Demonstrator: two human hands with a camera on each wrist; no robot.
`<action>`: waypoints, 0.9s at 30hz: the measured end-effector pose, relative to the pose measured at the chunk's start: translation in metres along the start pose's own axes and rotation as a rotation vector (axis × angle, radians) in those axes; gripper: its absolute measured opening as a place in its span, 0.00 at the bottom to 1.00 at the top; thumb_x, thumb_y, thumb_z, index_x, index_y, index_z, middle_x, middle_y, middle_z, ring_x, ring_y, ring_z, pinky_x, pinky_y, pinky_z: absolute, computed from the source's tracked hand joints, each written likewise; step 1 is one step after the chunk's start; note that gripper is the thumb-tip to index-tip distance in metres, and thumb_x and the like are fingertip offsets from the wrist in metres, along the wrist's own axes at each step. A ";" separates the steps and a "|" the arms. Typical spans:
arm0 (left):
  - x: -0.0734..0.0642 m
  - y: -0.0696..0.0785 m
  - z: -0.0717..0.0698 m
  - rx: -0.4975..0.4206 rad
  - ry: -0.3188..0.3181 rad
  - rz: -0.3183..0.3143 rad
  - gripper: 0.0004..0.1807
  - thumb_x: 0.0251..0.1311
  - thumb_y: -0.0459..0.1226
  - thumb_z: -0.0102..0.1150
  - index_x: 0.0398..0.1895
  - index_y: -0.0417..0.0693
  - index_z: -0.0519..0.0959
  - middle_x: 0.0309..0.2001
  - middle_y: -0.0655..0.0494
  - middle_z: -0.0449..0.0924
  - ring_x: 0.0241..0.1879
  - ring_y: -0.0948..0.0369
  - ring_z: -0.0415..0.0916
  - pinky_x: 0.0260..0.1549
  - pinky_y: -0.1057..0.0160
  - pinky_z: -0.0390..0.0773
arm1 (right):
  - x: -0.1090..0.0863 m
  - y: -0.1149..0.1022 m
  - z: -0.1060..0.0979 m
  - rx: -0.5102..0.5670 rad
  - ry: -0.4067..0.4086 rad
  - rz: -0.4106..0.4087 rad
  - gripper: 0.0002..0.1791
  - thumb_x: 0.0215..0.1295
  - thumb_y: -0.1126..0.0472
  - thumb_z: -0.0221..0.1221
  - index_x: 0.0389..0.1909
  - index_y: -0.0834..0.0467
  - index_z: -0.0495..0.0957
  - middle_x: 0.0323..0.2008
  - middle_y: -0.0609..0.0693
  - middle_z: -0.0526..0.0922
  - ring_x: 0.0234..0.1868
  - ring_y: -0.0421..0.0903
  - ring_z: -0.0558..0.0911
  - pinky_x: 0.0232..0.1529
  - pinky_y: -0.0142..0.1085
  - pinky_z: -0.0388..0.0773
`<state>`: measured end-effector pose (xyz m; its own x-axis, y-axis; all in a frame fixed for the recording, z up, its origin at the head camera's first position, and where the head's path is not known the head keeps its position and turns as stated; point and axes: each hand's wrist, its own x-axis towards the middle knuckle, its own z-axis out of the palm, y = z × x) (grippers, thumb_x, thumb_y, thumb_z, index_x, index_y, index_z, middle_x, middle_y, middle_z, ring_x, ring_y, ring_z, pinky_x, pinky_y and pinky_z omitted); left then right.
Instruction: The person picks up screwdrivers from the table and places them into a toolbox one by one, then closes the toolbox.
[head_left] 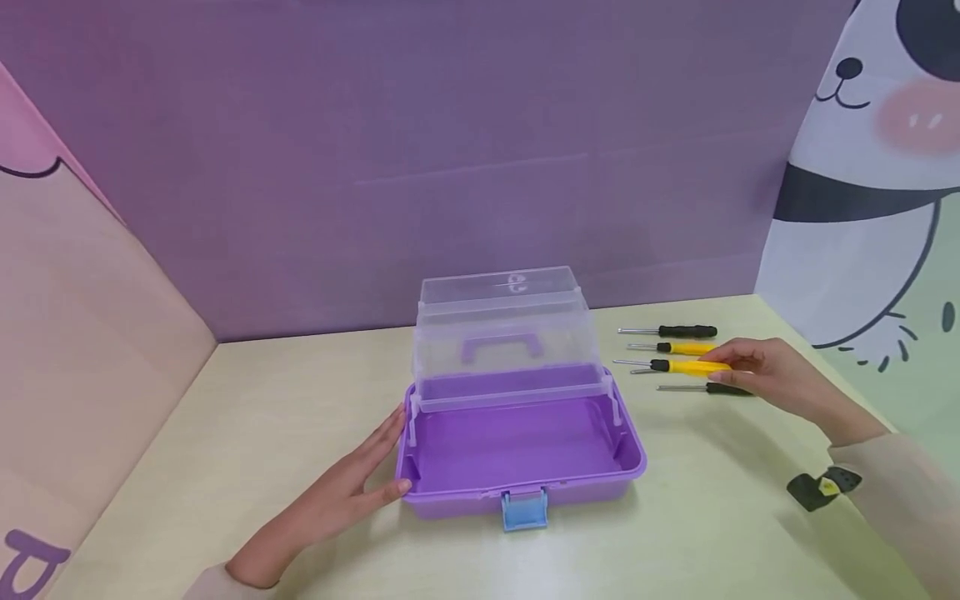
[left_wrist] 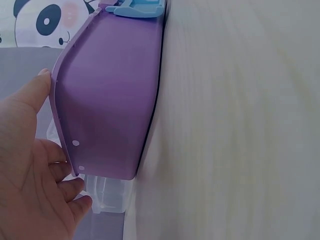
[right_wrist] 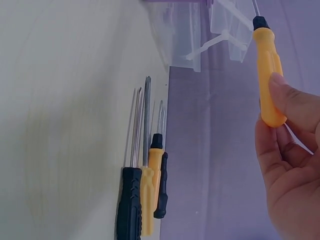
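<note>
An opened purple toolbox (head_left: 517, 446) with a clear raised lid (head_left: 506, 312) and a blue latch (head_left: 525, 510) sits on the table. My left hand (head_left: 341, 492) rests against its left side, thumb at the front corner of the rim and fingers further back; the left wrist view shows the thumb (left_wrist: 37, 90) touching the rim. Between thumb and fingers, my right hand (head_left: 780, 379) pinches a yellow screwdriver (right_wrist: 267, 75) by its handle, raised above the table, its shaft pointing left toward the box. Beneath it lie a black-handled screwdriver (right_wrist: 130, 200) and a yellow-handled one (right_wrist: 146, 205).
Farther back on the table (head_left: 300, 400) lie another yellow screwdriver (head_left: 686, 348) and a black one (head_left: 686, 332), right of the box. A purple backdrop (head_left: 450, 167) stands behind, with printed panels at both sides. A black-and-yellow wristband (head_left: 823, 487) is at the right sleeve.
</note>
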<state>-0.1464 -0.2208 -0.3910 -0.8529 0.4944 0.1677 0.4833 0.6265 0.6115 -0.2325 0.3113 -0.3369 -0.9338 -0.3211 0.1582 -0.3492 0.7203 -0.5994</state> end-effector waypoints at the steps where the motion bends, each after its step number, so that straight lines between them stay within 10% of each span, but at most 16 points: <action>1: 0.000 0.000 0.000 -0.003 0.000 0.001 0.42 0.65 0.46 0.53 0.75 0.51 0.42 0.75 0.50 0.38 0.71 0.44 0.44 0.62 0.39 0.56 | 0.000 -0.001 0.000 0.002 0.004 -0.005 0.15 0.58 0.66 0.64 0.45 0.68 0.80 0.41 0.60 0.81 0.32 0.33 0.77 0.33 0.25 0.78; 27: 0.000 0.000 0.000 0.019 0.017 0.009 0.42 0.65 0.46 0.54 0.75 0.50 0.44 0.75 0.55 0.38 0.71 0.44 0.46 0.61 0.39 0.58 | 0.007 -0.026 0.004 0.042 -0.004 -0.047 0.14 0.58 0.66 0.63 0.43 0.69 0.80 0.40 0.61 0.82 0.33 0.34 0.78 0.35 0.24 0.79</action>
<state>-0.1469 -0.2209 -0.3913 -0.8514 0.4903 0.1864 0.4948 0.6330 0.5954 -0.2293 0.2880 -0.3230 -0.9161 -0.3565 0.1835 -0.3888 0.6781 -0.6237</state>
